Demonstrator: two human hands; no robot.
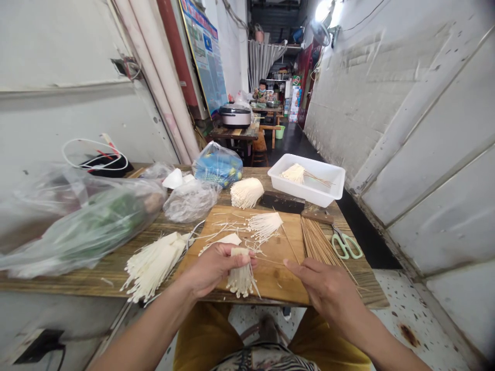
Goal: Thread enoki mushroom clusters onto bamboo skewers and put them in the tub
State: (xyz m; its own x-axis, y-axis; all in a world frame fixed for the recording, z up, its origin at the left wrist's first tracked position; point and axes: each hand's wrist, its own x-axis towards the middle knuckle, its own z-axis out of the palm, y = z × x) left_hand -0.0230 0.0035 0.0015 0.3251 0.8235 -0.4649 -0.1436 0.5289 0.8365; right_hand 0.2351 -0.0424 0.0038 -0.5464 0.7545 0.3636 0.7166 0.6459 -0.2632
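enoki bunch (240, 281) pinched by left grip (211, 270), skewer (270, 261) by right grip (327, 281), near board edge (280, 294).

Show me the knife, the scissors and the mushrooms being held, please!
Knife (284, 202), head view: on the dark blade.
Scissors (345, 243), head view: on the green handles.
Held mushrooms (240, 280), head view: on the hanging pale stems.

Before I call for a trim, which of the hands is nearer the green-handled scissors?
Right. The right hand is just lower left of the scissors in the view; the left hand is farther left, holding enoki mushrooms.
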